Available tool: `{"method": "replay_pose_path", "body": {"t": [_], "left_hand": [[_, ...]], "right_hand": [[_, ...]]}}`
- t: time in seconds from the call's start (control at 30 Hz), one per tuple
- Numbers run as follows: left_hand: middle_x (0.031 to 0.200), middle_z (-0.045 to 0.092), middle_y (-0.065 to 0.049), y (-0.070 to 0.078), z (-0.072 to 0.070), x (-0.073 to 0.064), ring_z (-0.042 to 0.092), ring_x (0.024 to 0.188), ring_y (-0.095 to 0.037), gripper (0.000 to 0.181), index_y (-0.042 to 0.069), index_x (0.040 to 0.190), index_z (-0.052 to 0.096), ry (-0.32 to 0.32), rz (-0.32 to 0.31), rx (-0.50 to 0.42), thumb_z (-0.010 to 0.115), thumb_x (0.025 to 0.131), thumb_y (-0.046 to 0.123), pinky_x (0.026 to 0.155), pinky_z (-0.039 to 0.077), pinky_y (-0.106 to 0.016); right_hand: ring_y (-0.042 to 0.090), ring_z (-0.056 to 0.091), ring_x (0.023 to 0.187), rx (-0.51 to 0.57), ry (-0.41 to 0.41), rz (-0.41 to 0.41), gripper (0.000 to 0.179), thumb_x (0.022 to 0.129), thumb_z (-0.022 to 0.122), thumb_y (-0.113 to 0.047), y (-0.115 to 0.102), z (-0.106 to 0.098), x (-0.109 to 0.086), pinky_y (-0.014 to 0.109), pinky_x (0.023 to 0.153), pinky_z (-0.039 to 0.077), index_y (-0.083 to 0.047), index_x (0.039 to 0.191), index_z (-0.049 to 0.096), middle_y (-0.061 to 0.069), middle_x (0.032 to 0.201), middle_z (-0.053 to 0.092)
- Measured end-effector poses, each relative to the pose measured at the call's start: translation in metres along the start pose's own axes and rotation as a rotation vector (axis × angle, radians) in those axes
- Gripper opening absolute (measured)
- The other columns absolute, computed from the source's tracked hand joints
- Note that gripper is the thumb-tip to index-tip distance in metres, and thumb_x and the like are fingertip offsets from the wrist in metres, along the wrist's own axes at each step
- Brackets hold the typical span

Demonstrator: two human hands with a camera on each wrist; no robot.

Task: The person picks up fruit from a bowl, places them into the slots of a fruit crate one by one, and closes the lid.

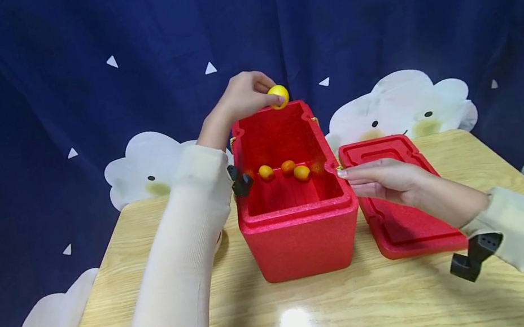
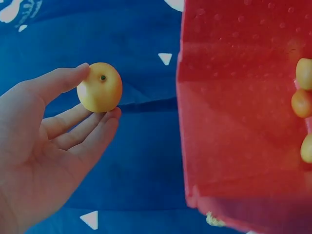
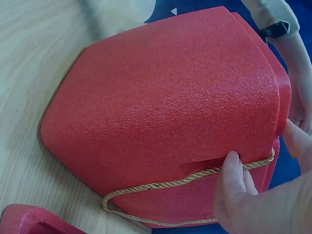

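My left hand [image 1: 247, 95] pinches a round yellow fruit [image 1: 280, 92] between thumb and fingertips, above the far end of a red foam box [image 1: 303, 245]. In the left wrist view, the fruit [image 2: 100, 92] shows a small dark stem spot and sits apart from the box wall. The box stands lidless, with several small orange-yellow fruits [image 1: 266, 172] on its floor. At the box's right rim my right hand [image 1: 387, 177] holds on, thumb at the edge and fingers against the outer wall, beside a gold cord [image 3: 161, 185] seen in the right wrist view.
A red lid [image 1: 412, 222] lies on the wooden table [image 1: 347, 310], right of the box and partly under my right hand. Something round, mostly hidden by my left sleeve, sits left of the box. Behind the table hangs a dark blue curtain [image 1: 160, 42] with white shapes.
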State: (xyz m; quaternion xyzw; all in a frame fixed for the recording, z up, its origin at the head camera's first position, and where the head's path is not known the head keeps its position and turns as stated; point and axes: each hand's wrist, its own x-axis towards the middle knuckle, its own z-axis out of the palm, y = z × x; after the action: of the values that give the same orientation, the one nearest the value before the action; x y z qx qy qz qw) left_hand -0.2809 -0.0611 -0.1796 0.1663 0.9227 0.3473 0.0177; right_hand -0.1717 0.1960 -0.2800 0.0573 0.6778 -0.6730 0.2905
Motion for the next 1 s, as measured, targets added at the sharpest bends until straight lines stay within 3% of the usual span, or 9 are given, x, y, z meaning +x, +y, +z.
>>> {"method": "replay_pose_path", "body": {"t": [0.2, 0.4, 0.5, 0.63, 0.73, 0.87, 1.0], "left_hand": [[0.120, 0.063, -0.007, 0.000, 0.009, 0.010, 0.058, 0.103, -0.019, 0.039, 0.008, 0.121, 0.060, -0.018, -0.039, -0.007, 0.068, 0.088, 0.026, 0.089, 0.053, -0.022], [0.116, 0.063, -0.008, -0.007, 0.017, 0.016, 0.058, 0.102, -0.023, 0.036, 0.006, 0.119, 0.061, -0.054, -0.126, 0.005, 0.069, 0.088, 0.024, 0.092, 0.053, -0.025], [0.119, 0.063, -0.009, -0.012, 0.020, 0.018, 0.057, 0.102, -0.021, 0.038, 0.006, 0.121, 0.061, -0.079, -0.176, 0.040, 0.068, 0.089, 0.024, 0.095, 0.052, -0.027], [0.124, 0.062, -0.009, -0.015, 0.021, 0.019, 0.058, 0.108, -0.022, 0.041, 0.007, 0.125, 0.060, -0.114, -0.240, 0.080, 0.067, 0.089, 0.025, 0.099, 0.051, -0.030], [0.127, 0.060, -0.009, -0.015, 0.020, 0.019, 0.058, 0.112, -0.023, 0.042, 0.008, 0.127, 0.057, -0.127, -0.281, 0.099, 0.067, 0.089, 0.024, 0.101, 0.050, -0.033], [0.127, 0.060, -0.007, -0.012, 0.016, 0.015, 0.059, 0.114, -0.024, 0.042, 0.010, 0.127, 0.056, -0.112, -0.296, 0.086, 0.067, 0.089, 0.023, 0.098, 0.052, -0.032], [0.125, 0.061, -0.006, -0.009, 0.007, 0.008, 0.061, 0.111, -0.024, 0.040, 0.012, 0.126, 0.058, -0.075, -0.245, 0.079, 0.067, 0.089, 0.024, 0.093, 0.055, -0.028]], "right_hand": [[0.006, 0.073, 0.084, -0.011, 0.012, 0.008, 0.023, 0.092, 0.063, -0.034, 0.000, -0.001, -0.002, 0.020, 0.079, 0.058, -0.019, 0.110, 0.063, -0.010, 0.088, 0.075], [0.006, 0.073, 0.084, -0.007, -0.003, 0.000, 0.010, 0.092, 0.063, -0.033, 0.001, -0.001, -0.003, 0.020, 0.080, 0.057, -0.025, 0.096, 0.068, -0.009, 0.088, 0.075], [0.006, 0.073, 0.084, -0.019, 0.003, 0.012, 0.028, 0.090, 0.065, -0.035, 0.001, 0.001, -0.003, 0.020, 0.080, 0.057, -0.019, 0.113, 0.064, -0.010, 0.088, 0.075], [0.005, 0.073, 0.084, -0.036, 0.014, 0.022, 0.060, 0.090, 0.065, -0.037, 0.001, 0.002, -0.002, 0.020, 0.081, 0.057, -0.008, 0.138, 0.047, -0.011, 0.087, 0.075], [0.005, 0.073, 0.084, -0.041, 0.016, 0.023, 0.064, 0.090, 0.064, -0.036, 0.000, 0.003, -0.001, 0.020, 0.080, 0.057, -0.006, 0.142, 0.042, -0.011, 0.088, 0.075], [0.005, 0.073, 0.085, -0.042, 0.010, 0.016, 0.063, 0.091, 0.064, -0.035, -0.002, 0.003, -0.001, 0.020, 0.081, 0.057, -0.005, 0.142, 0.043, -0.011, 0.088, 0.075], [0.005, 0.073, 0.084, -0.046, 0.013, 0.020, 0.070, 0.090, 0.065, -0.036, -0.002, 0.003, -0.001, 0.019, 0.081, 0.057, -0.003, 0.146, 0.037, -0.012, 0.087, 0.074]]}}
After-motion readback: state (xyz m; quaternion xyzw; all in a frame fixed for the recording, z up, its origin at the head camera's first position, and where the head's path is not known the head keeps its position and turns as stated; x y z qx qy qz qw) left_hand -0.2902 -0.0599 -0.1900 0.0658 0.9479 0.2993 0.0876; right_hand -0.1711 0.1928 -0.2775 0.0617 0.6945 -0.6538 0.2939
